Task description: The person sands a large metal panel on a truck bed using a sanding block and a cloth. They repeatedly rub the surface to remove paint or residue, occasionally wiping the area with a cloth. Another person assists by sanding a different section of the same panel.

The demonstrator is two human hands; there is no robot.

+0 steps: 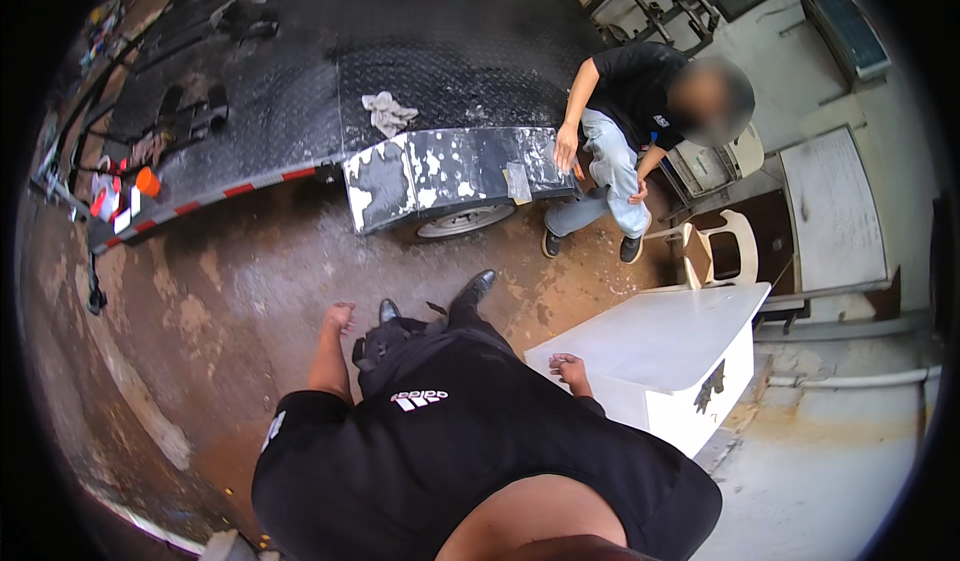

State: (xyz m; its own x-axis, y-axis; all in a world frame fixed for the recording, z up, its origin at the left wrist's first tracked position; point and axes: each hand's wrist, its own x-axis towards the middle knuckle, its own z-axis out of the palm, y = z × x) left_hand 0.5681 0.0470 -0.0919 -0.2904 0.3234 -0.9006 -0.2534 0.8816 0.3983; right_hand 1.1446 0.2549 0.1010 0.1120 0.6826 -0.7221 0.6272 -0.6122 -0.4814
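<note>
My left hand (340, 317) hangs over the floor beside my leg, fingers loosely apart, holding nothing that I can see. My right hand (569, 368) is by the edge of a white table (650, 336); its fingers are slightly bent, and nothing shows in them. I cannot tell whether it touches the tabletop. Ahead is a black wheel fender (460, 166) with patchy white and bare areas, above a wheel (465, 223). A crumpled grey rag (388, 114) lies on the black tread-plate deck (450, 81) behind it. A small grey sheet (517, 183) is on the fender's front face.
Another person (640, 101) is at the fender's right end, one hand close to it. A cream plastic chair (735, 246) stands behind the table. A red-and-white striped edge (230, 191) runs along the deck, with an orange cup (147, 181) at far left.
</note>
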